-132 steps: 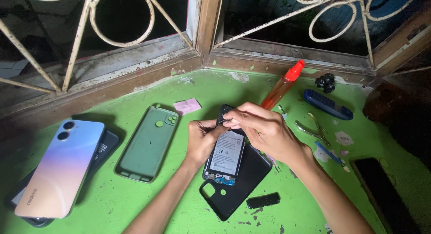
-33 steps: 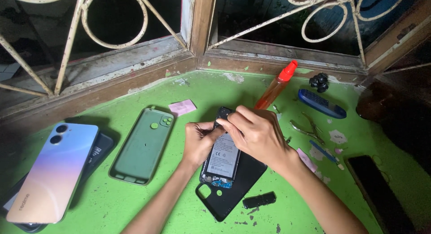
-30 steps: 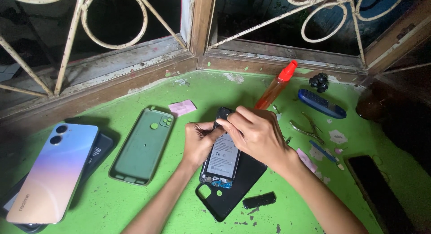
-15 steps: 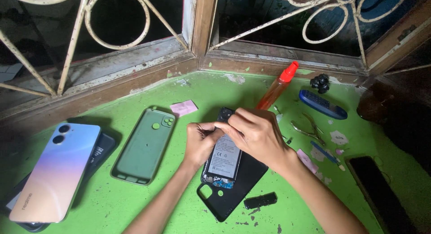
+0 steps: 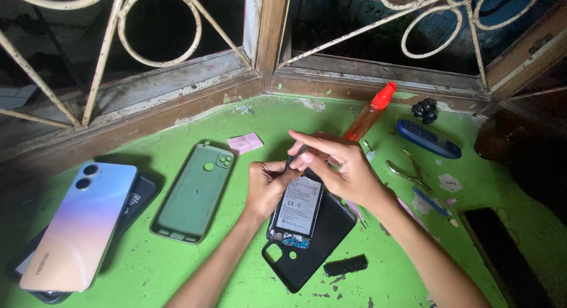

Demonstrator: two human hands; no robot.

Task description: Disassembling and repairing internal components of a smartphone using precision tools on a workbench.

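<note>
While left hand (image 5: 266, 187) steadies opened phone (image 5: 297, 212) — right hand (image 5: 342, 169) pinches thin tool (image 5: 296, 154).

White battery label (image 5: 299, 203) between hands

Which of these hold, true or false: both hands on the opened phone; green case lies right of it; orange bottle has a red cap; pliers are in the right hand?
1. Both the left hand and right hand are on the opened phone: true.
2. The green case lies right of it: false, it lies to its left.
3. The orange bottle has a red cap: true.
4. The pliers are in the right hand: false, they lie on the green table.
</note>
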